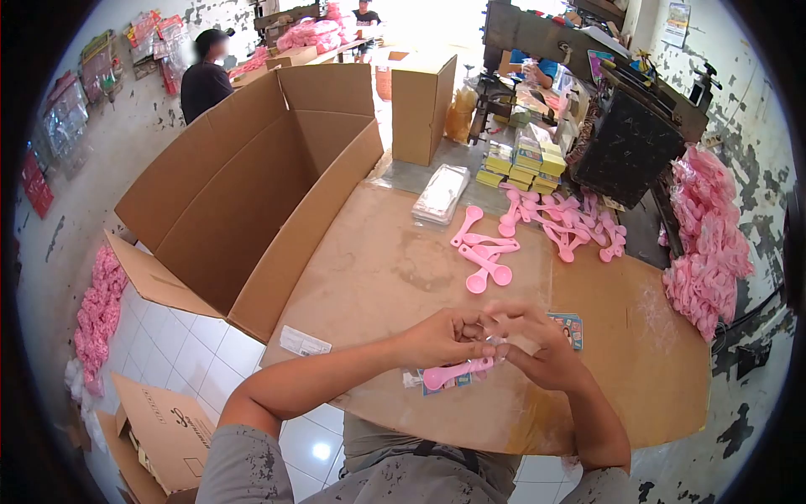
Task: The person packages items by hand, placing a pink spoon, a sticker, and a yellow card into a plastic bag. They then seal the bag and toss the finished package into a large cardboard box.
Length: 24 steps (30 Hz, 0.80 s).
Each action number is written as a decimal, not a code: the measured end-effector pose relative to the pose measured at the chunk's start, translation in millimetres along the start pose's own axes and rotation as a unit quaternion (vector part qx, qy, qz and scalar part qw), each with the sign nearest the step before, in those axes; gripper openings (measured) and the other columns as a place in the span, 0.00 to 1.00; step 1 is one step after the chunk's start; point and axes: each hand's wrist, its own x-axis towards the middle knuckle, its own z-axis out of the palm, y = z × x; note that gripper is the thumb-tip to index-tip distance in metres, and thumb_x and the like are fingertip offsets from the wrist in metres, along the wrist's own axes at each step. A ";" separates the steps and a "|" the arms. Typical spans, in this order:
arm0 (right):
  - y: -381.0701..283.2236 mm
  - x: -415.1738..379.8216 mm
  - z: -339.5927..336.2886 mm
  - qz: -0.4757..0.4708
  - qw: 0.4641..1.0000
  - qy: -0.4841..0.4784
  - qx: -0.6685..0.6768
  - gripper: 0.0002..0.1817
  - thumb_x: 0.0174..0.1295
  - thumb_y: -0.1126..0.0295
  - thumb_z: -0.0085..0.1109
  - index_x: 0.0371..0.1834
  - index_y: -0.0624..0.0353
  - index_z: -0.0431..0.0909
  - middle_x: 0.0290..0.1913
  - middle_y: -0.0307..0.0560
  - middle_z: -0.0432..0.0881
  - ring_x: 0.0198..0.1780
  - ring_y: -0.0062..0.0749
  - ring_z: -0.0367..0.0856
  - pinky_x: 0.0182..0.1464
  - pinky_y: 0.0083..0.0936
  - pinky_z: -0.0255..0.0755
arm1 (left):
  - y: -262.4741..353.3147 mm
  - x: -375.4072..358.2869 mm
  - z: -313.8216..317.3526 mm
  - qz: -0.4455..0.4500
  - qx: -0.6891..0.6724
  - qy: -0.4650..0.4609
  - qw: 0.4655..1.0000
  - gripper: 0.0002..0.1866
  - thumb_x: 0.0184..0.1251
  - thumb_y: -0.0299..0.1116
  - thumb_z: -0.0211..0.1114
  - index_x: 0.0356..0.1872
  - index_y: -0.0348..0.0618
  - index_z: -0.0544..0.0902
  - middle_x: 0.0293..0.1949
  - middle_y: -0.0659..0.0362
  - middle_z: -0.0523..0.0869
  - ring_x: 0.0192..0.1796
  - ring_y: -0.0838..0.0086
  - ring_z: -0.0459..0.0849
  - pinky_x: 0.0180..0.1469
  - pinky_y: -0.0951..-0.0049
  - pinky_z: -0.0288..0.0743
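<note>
Centrally, both hands, left [451, 338] and right [546, 349], pinch the clear plastic around a pink spoon [449, 373] low on the brown table [378, 294]. Loose pink spoons [487, 260] lie beyond; an open carton [252, 193] stands left, stacked cards [522, 162] behind.

Pink spoons [564, 228] and glossy pink bundles [710, 239] on a light brown table [378, 286] with darker brown stains. Plain tan-brown cardboard box [243, 189]. Yellow, white and blue card stacks [522, 162]. Grey shirt sleeves [245, 466] speckled with dark patches. White floor tiles [172, 344] in a grid of thin darker lines. Whitish walls [743, 109] blotched with dark grey. Black metal box [628, 134] with faint pale markings.
</note>
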 end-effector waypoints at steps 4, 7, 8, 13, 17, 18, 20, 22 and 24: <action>-0.1 1.6 -7.4 -0.017 0.998 -0.058 0.018 0.05 0.66 0.78 0.71 0.42 0.60 0.86 0.58 0.46 0.86 0.64 0.40 0.84 0.66 0.37 0.77 | -6.0 1.3 -1.9 0.028 -0.018 -0.041 0.999 0.20 0.79 0.35 0.70 0.65 0.39 0.78 0.52 0.59 0.90 0.54 0.79 0.87 0.55 0.75 0.81; -29.2 7.5 -23.3 -0.043 0.994 0.012 0.104 0.05 0.63 0.77 0.73 0.40 0.58 0.86 0.52 0.44 0.87 0.59 0.40 0.86 0.61 0.37 0.78 | 1.4 0.5 5.7 0.081 0.036 0.019 0.996 0.26 0.77 0.38 0.72 0.70 0.40 0.76 0.62 0.55 0.85 0.65 0.73 0.83 0.66 0.66 0.78; -46.0 11.3 -28.2 -0.071 0.997 -0.012 -0.039 0.05 0.63 0.77 0.73 0.40 0.58 0.85 0.49 0.44 0.87 0.57 0.39 0.86 0.59 0.37 0.78 | 3.7 -0.1 9.0 0.105 0.067 0.053 0.991 0.29 0.76 0.39 0.73 0.72 0.39 0.75 0.66 0.53 0.83 0.69 0.71 0.81 0.70 0.63 0.76; -80.7 14.6 -31.9 -0.086 0.940 -0.011 -0.331 0.07 0.60 0.76 0.72 0.39 0.58 0.84 0.38 0.44 0.86 0.44 0.38 0.88 0.46 0.36 0.78 | 13.0 -12.7 12.4 0.169 0.271 0.038 0.947 0.29 0.74 0.33 0.69 0.73 0.39 0.74 0.68 0.50 0.82 0.73 0.65 0.78 0.75 0.59 0.71; -72.0 8.4 -19.5 -0.026 0.959 0.038 -0.280 0.07 0.62 0.77 0.72 0.42 0.60 0.85 0.35 0.44 0.85 0.34 0.35 0.87 0.35 0.31 0.77 | 19.6 -16.3 27.0 0.230 0.326 0.036 0.916 0.25 0.75 0.29 0.67 0.70 0.39 0.76 0.65 0.49 0.85 0.68 0.63 0.84 0.69 0.62 0.77; -70.2 8.6 -16.7 -0.021 0.961 0.049 -0.270 0.07 0.62 0.77 0.72 0.42 0.60 0.86 0.35 0.44 0.85 0.32 0.35 0.86 0.33 0.30 0.77 | 17.2 -14.3 28.8 0.241 0.304 0.052 0.920 0.23 0.76 0.29 0.67 0.70 0.40 0.77 0.62 0.49 0.87 0.64 0.63 0.86 0.66 0.63 0.79; -67.8 11.0 -13.8 -0.015 0.964 0.058 -0.259 0.07 0.64 0.78 0.71 0.43 0.61 0.86 0.35 0.44 0.85 0.31 0.34 0.86 0.32 0.30 0.77 | 11.0 -10.4 30.5 0.261 0.258 0.086 0.926 0.21 0.78 0.27 0.66 0.69 0.41 0.79 0.56 0.50 0.91 0.57 0.63 0.91 0.59 0.67 0.83; -66.0 13.0 -11.8 -0.012 0.965 0.056 -0.257 0.07 0.65 0.78 0.70 0.45 0.61 0.86 0.34 0.44 0.84 0.31 0.34 0.86 0.33 0.29 0.79 | 11.0 -10.5 24.7 0.246 0.260 0.086 0.930 0.21 0.80 0.24 0.63 0.70 0.38 0.77 0.55 0.51 0.91 0.55 0.67 0.92 0.60 0.69 0.84; -58.2 17.4 -10.6 -0.031 0.959 0.110 -0.259 0.07 0.65 0.78 0.70 0.45 0.60 0.85 0.35 0.45 0.84 0.31 0.35 0.86 0.32 0.29 0.78 | 12.4 -11.1 21.6 0.205 0.245 0.102 0.942 0.20 0.81 0.22 0.62 0.71 0.37 0.77 0.54 0.52 0.91 0.55 0.71 0.92 0.60 0.70 0.85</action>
